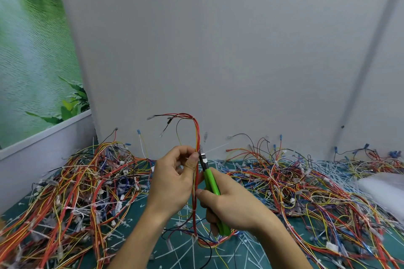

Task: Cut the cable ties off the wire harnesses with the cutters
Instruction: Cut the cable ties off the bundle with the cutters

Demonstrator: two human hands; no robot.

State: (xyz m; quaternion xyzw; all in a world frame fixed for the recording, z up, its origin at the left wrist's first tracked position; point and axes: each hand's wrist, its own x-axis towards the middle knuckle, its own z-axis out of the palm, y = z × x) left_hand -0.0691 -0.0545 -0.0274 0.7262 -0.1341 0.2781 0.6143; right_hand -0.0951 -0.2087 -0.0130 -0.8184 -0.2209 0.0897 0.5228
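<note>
At frame centre, the left hand (175,178) pinches the harness (196,137); the right hand (227,201) grips the cutters (211,181). Best nip only the tie (200,150), sparing wires.

We pinch a red-and-yellow wire harness (196,137) upright in our left hand (175,179); our right hand (231,203) grips green-handled cutters (211,183) (head touching the harness), above the green mat (192,255) strewn with clipped ties.

Workshop bench: wire harnesses (91,183) everywhere
</note>
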